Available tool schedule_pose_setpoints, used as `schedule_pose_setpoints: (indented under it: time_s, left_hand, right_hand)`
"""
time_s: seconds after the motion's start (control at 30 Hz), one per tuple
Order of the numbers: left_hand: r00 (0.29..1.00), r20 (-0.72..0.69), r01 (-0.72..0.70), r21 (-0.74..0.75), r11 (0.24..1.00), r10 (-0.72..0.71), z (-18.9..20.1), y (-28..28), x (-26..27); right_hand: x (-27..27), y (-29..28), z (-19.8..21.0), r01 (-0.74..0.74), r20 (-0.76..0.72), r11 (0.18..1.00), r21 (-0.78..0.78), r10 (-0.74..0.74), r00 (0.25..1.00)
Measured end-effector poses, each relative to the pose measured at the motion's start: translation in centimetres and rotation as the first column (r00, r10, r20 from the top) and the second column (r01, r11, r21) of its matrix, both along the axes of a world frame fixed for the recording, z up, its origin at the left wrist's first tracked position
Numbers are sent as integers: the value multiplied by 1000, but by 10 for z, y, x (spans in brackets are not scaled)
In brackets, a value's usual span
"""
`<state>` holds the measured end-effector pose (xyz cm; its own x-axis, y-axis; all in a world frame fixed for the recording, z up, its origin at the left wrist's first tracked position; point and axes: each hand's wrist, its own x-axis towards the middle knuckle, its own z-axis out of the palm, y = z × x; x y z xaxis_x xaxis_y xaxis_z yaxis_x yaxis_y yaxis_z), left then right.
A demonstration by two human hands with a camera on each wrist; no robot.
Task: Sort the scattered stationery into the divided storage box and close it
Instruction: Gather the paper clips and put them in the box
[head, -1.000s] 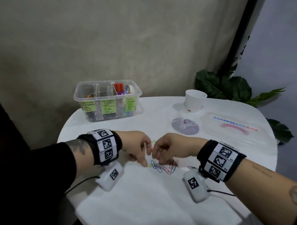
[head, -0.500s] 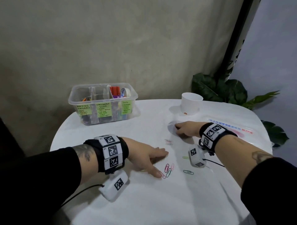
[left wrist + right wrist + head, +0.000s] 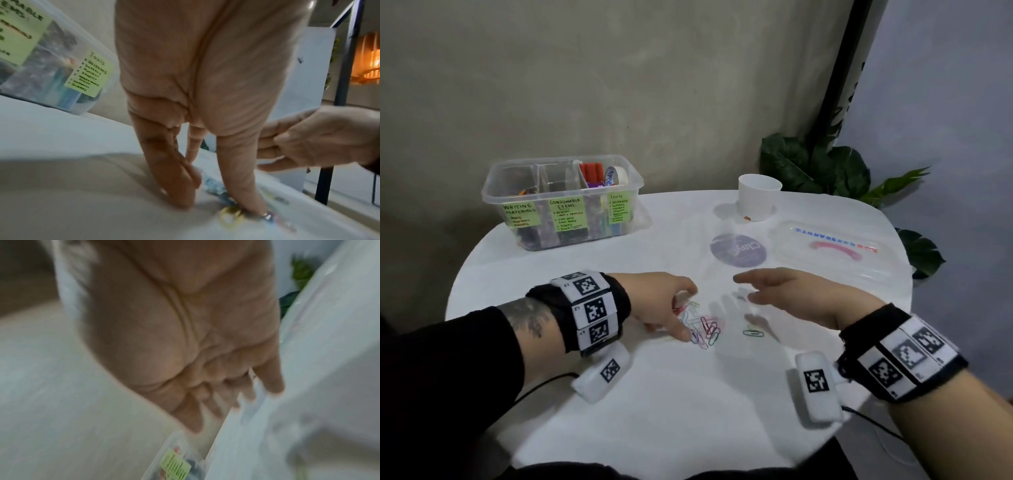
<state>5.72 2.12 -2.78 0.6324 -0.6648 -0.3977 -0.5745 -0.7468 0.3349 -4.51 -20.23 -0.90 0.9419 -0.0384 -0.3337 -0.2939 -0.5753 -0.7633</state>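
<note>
Head view: left hand (image 3: 654, 301), fingertips down, rakes the paper clips (image 3: 703, 329) at frame centre; right hand (image 3: 787, 298) hovers slack, empty. Storage box (image 3: 561, 202) upper left, nearer left hand.

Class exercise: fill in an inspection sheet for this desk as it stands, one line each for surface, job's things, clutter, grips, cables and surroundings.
Surface: round white table.
Job's things: open divided storage box at far left with three green labels; its clear lid lying at far right; coloured paper clips bunched near the middle, one green clip apart.
Clutter: white cup; round purple disc.
Grips: left hand with straight fingertips pressing on the clips; right hand open above the table, holding nothing.
Cables: thin black cable from the left wrist unit; another from the right.
Surroundings: plain wall; leafy plant behind the table.
</note>
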Motion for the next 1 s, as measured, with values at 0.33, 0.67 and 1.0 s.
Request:
schedule_pose_setpoints:
  time_s: [0.33, 0.67, 1.0]
  left_hand:
    - [988, 154, -21, 195, 981, -10, 14, -9, -17]
    - [987, -123, -110, -19, 994, 107, 3, -1, -17]
    - [973, -164, -178, -90, 980, 162, 0, -13, -15]
  right_hand:
    - [-37, 39, -29, -25, -113, 998, -57, 18, 993]
    - [-26, 33, -33, 278, 34, 956, -98, -276, 961]
    - [4, 78, -27, 76, 1, 978, -197, -77, 997]
